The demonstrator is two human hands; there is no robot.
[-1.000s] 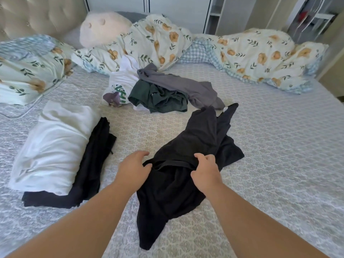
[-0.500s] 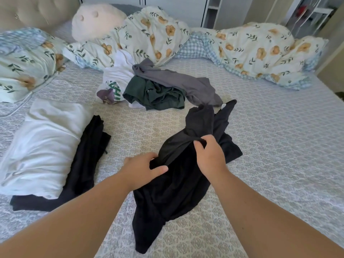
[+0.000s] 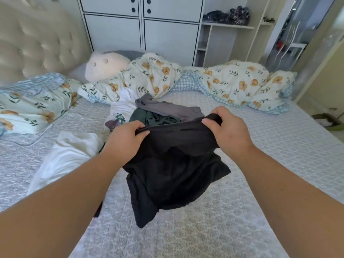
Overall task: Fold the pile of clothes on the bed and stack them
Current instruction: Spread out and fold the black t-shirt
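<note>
So: left hand clenched on top hem of black garment, thumb over the edge. Right hand gripping same hem at its other end, fingers curled over the fabric. Hem stretched taut between both hands, held up off bed; rest of garment hanging crumpled, lower end trailing toward 6 o'clock, touching or just above the bedcover, cannot tell which. At 12 o'clock from hands, unfolded pile: grey garment on top, dark green garment under it, white printed garment at pile's 9 o'clock side. At 9 o'clock from left hand, folded white garment lying on bed, partly hidden by left forearm; sliver of dark cloth showing at its edge. Farther out at 12 o'clock, floral duvet bunched along far side of bed, cream plush pillow at 11 o'clock, floral pillow at 9 o'clock. Tufted headboard at 10 o'clock, white cabinet behind.
</note>
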